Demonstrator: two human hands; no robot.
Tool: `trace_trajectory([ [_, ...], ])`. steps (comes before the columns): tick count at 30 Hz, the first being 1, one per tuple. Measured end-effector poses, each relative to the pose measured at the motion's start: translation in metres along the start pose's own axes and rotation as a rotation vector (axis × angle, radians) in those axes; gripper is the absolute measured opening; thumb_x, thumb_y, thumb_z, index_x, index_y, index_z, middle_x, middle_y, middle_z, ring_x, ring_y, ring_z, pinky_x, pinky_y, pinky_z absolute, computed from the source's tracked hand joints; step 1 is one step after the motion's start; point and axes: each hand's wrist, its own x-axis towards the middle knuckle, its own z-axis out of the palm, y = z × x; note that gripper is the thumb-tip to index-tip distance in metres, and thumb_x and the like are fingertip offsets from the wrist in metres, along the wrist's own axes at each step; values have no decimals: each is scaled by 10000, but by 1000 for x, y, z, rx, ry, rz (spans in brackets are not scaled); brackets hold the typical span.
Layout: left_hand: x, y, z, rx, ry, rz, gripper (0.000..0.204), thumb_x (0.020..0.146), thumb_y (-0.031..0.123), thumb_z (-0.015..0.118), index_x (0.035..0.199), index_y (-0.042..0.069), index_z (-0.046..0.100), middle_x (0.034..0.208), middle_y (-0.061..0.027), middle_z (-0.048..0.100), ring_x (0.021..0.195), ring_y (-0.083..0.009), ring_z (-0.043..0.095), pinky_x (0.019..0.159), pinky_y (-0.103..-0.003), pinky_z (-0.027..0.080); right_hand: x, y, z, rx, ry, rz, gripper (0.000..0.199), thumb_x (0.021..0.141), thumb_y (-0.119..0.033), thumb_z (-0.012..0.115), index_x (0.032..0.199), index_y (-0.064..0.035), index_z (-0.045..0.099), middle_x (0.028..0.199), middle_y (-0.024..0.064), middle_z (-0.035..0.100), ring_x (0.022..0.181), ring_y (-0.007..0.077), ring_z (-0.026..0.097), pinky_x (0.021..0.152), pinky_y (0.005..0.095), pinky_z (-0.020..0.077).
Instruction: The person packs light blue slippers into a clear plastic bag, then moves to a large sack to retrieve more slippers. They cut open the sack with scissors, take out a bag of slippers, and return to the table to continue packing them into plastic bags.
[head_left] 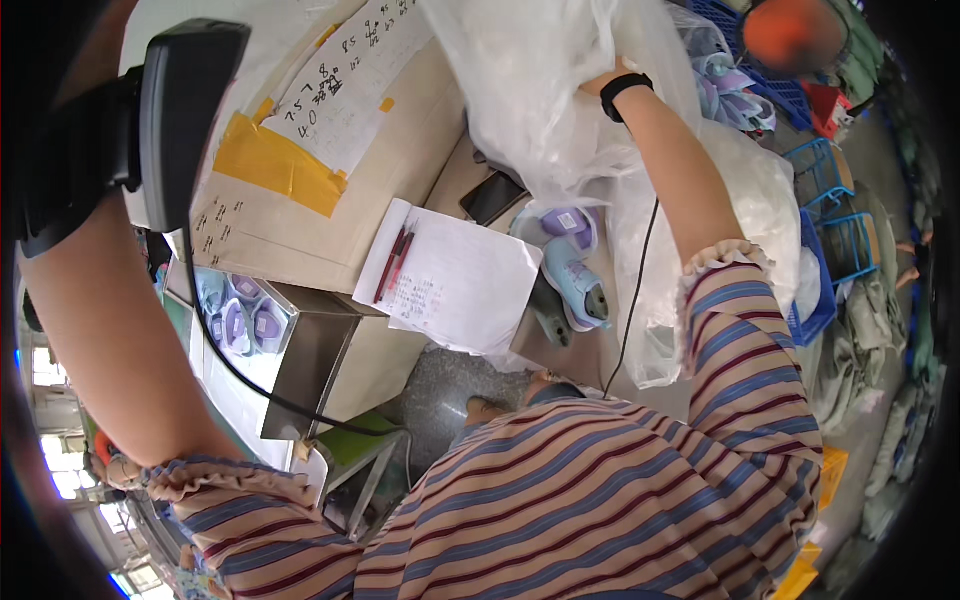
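A large clear plastic bag (530, 90) hangs bunched at the top middle. My right hand (604, 82), with a black band at the wrist, reaches into its folds; the film hides the fingers. At the upper left my left arm is raised, a black device (190, 110) strapped at the wrist. Only a blurred bit of my left hand (105, 45) shows past the strap, its fingers out of sight. Below the bag are a light blue shoe (572, 280), a purple-and-grey shoe (570, 228) and a dark green shoe piece (549, 312).
A cardboard box (290, 235) with yellow tape stands left of a paper pad (470, 270) bearing red pens (393, 265) and a phone (492, 198). A black cable (260, 385) crosses below the left arm. More shoes (240, 318) lie at left; blue crates (820, 280) stand right.
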Motion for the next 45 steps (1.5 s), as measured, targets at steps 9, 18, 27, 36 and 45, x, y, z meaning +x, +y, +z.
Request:
trace_trajectory([
  [9,-208,81,4,17,104,-319,448,869,390,501,1162,51,474,1118,-146,493,982,-252,504,779,-329,447,-81,-36,-141,-64,121,-691,293,811,-311,544,985,-94,635,913,198,654,857,369,609,761,419,486],
  [18,-235,131,-44,45,24,-50,593,841,465,504,1248,42,425,1220,-173,458,1066,-286,498,819,-345,450,-284,-139,-171,-345,-487,-841,485,720,-341,685,1127,-89,605,949,123,673,811,254,599,771,351,465],
  [27,-190,153,-69,117,-152,176,740,814,540,508,1335,32,377,1321,-200,423,1150,-321,492,860,-360,454,-394,-167,-10,364,-704,-1169,347,838,-196,571,1161,-68,581,1087,126,628,981,248,570,865,343,434],
  [36,-282,232,78,153,136,-612,1295,406,716,708,1376,-34,291,1282,-239,488,1108,-356,552,846,-382,462,-422,-43,81,696,-795,-1231,570,927,-384,505,1405,-122,340,1443,141,338,1324,312,324,1088,394,267],
  [45,-262,268,203,-202,56,-726,1094,649,525,766,1423,13,185,1386,-291,335,1181,-356,485,871,-432,434,-595,-129,115,446,-1169,-1384,456,820,-254,569,1265,-165,515,1277,171,483,1127,332,506,903,481,429],
])
